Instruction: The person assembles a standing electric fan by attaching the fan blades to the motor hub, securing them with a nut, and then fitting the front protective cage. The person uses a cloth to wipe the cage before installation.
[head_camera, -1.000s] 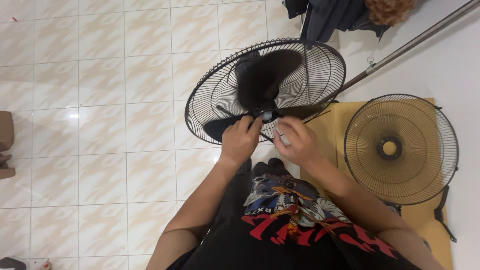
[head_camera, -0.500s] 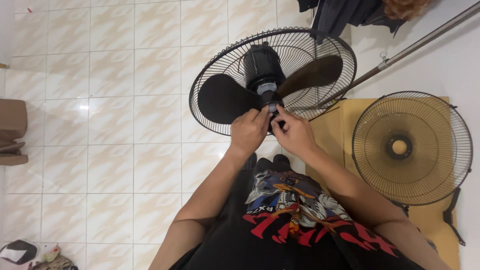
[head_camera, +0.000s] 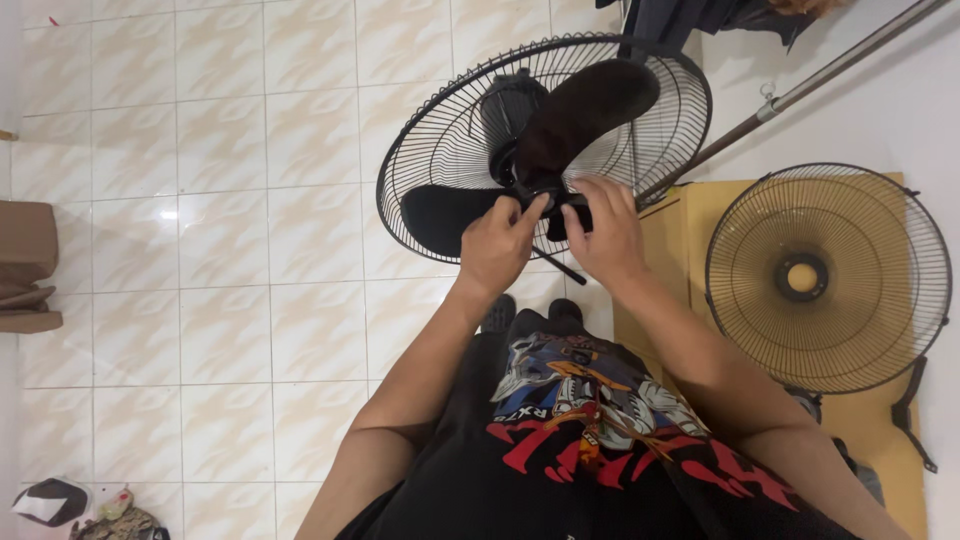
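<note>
Fingers of the left hand (head_camera: 497, 243) and right hand (head_camera: 603, 232) pinch closed on the fan hub (head_camera: 545, 195) from either side, blades (head_camera: 590, 105) spreading beyond it.

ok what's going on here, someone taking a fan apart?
A person has both hands at the hub of a black fan with its front guard off. The left hand and right hand pinch the centre where the blades meet. A second fan guard lies on a yellow board to the right.
</note>
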